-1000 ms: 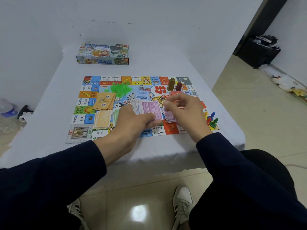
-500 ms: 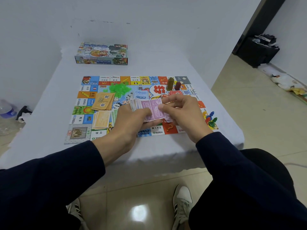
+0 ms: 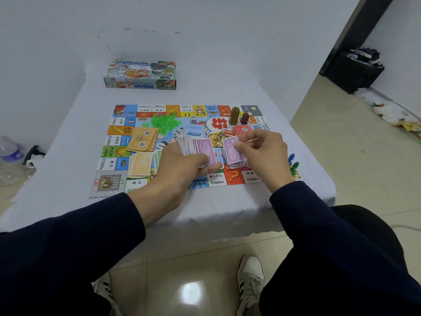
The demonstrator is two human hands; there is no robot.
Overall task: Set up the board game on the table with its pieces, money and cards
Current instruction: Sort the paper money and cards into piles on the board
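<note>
Sorting the money: dealing purple notes onto the board.
The left hand [image 3: 182,166] gripped a fanned wad of purple paper banknotes [image 3: 197,151]; the right hand [image 3: 262,153] pinched one purple 5000 note [image 3: 232,150] over a purple pile, probably dropping it next.

Beside your surface [image 3: 68,142], draped in white cloth, a plastic water bottle [image 3: 10,151] stood on the floor at left near a small black object [image 3: 34,153]. At far right, a black bag [image 3: 355,69] sat against the wall, with crumpled white items [image 3: 391,112] on the beige tiles [image 3: 341,156].
</note>
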